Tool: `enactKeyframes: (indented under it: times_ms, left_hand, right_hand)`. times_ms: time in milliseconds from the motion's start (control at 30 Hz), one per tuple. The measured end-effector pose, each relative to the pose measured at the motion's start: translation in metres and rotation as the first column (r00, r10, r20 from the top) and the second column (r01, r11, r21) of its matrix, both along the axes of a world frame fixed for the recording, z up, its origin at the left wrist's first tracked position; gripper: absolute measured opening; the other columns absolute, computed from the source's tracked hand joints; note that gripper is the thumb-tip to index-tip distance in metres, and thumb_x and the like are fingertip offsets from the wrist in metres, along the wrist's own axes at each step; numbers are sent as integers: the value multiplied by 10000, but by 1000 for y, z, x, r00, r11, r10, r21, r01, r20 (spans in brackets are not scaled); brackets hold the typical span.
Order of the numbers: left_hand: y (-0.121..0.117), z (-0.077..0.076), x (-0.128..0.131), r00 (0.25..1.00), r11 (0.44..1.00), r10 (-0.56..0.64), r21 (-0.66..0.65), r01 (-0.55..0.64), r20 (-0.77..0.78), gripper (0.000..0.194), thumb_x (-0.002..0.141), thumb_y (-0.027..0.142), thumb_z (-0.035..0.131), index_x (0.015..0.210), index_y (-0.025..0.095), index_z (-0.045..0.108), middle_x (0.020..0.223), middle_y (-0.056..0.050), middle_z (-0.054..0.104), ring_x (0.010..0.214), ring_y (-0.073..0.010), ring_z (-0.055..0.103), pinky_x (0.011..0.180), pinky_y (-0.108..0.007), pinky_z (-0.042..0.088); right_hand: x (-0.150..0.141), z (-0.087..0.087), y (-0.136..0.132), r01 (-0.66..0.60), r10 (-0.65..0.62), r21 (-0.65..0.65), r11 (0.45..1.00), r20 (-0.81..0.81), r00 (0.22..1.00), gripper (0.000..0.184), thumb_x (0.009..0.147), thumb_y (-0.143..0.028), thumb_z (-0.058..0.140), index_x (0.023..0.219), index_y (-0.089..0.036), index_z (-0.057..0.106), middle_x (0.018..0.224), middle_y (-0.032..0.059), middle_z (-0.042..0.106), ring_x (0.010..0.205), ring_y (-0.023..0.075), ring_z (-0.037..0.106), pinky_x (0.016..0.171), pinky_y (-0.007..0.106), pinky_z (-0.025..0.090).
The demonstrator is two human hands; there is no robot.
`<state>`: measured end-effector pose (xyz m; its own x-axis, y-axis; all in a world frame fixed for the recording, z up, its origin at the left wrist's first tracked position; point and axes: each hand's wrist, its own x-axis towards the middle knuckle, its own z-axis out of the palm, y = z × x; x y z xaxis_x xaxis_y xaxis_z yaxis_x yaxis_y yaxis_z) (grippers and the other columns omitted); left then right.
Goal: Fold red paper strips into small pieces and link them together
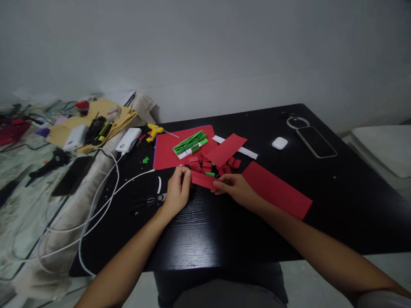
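Observation:
Between my two hands is a narrow red paper strip (pixel 203 180), held above the table's near middle. My left hand (pixel 179 188) pinches its left end, and my right hand (pixel 231 188) grips the right end between thumb and fingers. Just beyond the strip lies a heap of small folded red paper pieces (pixel 195 161) with a few green bits. Behind it, a bundle of folded green paper (pixel 190 143) rests on a large red sheet (pixel 165 149). A wide red paper piece (pixel 276 188) lies beside my right forearm, and another red piece (pixel 228 149) crosses a white strip (pixel 248 152).
Black-handled scissors (pixel 157 198) lie by my left wrist. A yellow glue gun (pixel 154 132), a white power bank (pixel 129 140) and white cables (pixel 117 188) are at left. A white earbud case (pixel 279 143) and a phone (pixel 316 141) lie on the right of the black table (pixel 349 209).

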<state>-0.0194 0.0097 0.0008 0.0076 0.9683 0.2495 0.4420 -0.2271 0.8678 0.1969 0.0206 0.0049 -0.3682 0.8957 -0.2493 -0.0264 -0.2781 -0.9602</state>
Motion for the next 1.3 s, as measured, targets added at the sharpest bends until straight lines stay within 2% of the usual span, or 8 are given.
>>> enactKeyframes:
  times_ms: [367, 533, 667, 767, 900, 1000, 1133, 1300]
  left_hand:
    - [2, 5, -5, 997, 989, -58, -132, 65, 57, 237, 986, 382, 467, 842, 203, 525, 672, 23, 537, 611, -138, 520, 607, -260, 393]
    - [5, 10, -6, 983, 962, -173, -205, 182, 61, 242, 968, 365, 484, 899, 189, 635, 729, 6, 596, 693, -155, 550, 671, -269, 413]
    - [2, 10, -1, 971, 943, -240, -232, 237, 17, 211, 897, 370, 617, 846, 170, 667, 836, -13, 658, 814, -167, 598, 786, -277, 434]
    - [1, 9, 2, 969, 930, -241, -271, 249, 61, 219, 885, 370, 632, 853, 156, 670, 787, -8, 647, 743, -142, 579, 714, -251, 423]
    - [1, 7, 4, 949, 884, -266, -350, 310, 167, 223, 857, 356, 654, 814, 137, 650, 666, 15, 581, 602, -104, 502, 590, -226, 367]
    - [-3, 6, 8, 912, 810, -356, -420, 410, 204, 189, 851, 313, 650, 795, 133, 638, 644, 18, 582, 582, -96, 504, 582, -221, 373]
    - [-9, 7, 15, 872, 741, -433, -460, 489, 230, 163, 858, 287, 640, 794, 138, 619, 655, 6, 621, 601, -100, 538, 602, -222, 405]
    - [-12, 7, 18, 861, 734, -446, -450, 509, 247, 211, 890, 332, 622, 795, 144, 603, 679, 9, 613, 596, -95, 537, 593, -218, 412]
  right_hand:
    - [7, -7, 4, -34, 32, 44, 998, 38, 999, 395, 711, -529, 797, 771, -146, 716, 762, 44, 737, 711, 157, 713, 754, 315, 584]
    - [6, -8, 2, -90, 83, 79, 993, 88, 993, 397, 730, -538, 780, 761, -148, 716, 724, 43, 726, 683, 162, 699, 696, 296, 557]
    - [5, -7, -1, -147, 136, 87, 985, 124, 983, 390, 740, -530, 771, 774, -146, 716, 690, 35, 716, 672, 163, 688, 673, 281, 527]
    - [5, -6, 0, -104, 93, 83, 991, 127, 988, 380, 729, -514, 779, 783, -144, 711, 707, 31, 716, 682, 167, 686, 694, 289, 522]
    - [5, -4, 1, 29, -33, 61, 998, 60, 998, 325, 726, -462, 785, 795, -158, 696, 753, 18, 708, 706, 159, 666, 726, 299, 521]
    - [4, -4, 0, 85, -87, 71, 994, 35, 996, 293, 728, -433, 780, 818, -166, 699, 795, 17, 707, 735, 158, 649, 736, 299, 507]
    - [0, -6, -3, 67, -72, 111, 992, 45, 996, 278, 737, -425, 768, 819, -171, 689, 783, 12, 695, 726, 159, 629, 710, 297, 488]
    - [-2, -5, -7, 13, -17, 136, 991, 34, 999, 255, 743, -404, 774, 791, -172, 680, 751, 0, 682, 694, 147, 616, 689, 288, 477]
